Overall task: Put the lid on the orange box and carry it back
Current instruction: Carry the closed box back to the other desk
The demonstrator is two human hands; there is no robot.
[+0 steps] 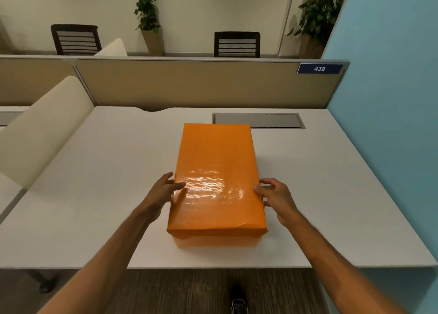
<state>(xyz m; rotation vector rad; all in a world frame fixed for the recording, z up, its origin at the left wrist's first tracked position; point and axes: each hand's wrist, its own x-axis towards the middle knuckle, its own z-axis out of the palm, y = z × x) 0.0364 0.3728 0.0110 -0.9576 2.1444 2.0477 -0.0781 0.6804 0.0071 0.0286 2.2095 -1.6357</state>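
The orange box (214,240) stands on the white desk (106,183), its long side running away from me. Its glossy orange lid (216,171) sits on top and covers it fully. My left hand (163,193) rests against the lid's left edge, thumb on top and fingers spread along the side. My right hand (276,199) touches the lid's right edge in the same way, thumb tip on the rim. Neither hand is closed around the box; the box rests on the desk.
A grey cable hatch (258,120) lies in the desk behind the box. A beige partition (189,86) with a blue "438" sign (319,68) closes the back; a blue wall (391,124) stands on the right. A cream chair back (40,129) is at left.
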